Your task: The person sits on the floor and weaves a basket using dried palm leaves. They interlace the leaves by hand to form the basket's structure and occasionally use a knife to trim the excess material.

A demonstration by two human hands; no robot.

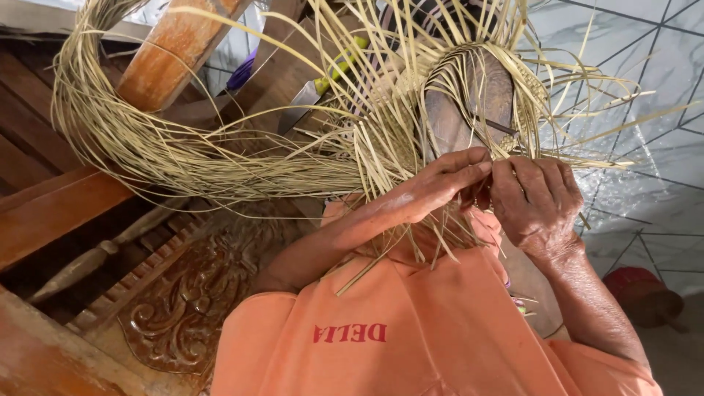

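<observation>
Straw strips [220,158], pale yellow and thin, fill the upper half of the head view, and both bare hands work at the lower edge of a half-woven piece [469,95] made from them. That piece wraps over a rounded brown wooden form [466,110], with loose strip ends fanning out above and to both sides. The left hand [440,187] comes in from the lower left, its fingers [473,165] drawn together and pinching a few strips right at the woven edge. The right hand [535,202] sits just beside it, touching or nearly touching it, with its fingers [513,176] curled shut on strips at the same spot; exactly how many strips each hand grips cannot be told. Short cut ends hang down below the hands, over the person's orange garment [411,330].

A long bundle of the same strips sweeps away to the left in a wide loop, lying across a reddish wooden bench [51,213] and past a slanted wooden post [172,51]. A knife [312,92] with a yellow-green handle lies on the wood behind the strips, well apart from the hands. Carved dark wood [187,301] shows at lower left. White marbled floor tiles [645,95] lie to the right, and a small red stool [642,290] stands on them.
</observation>
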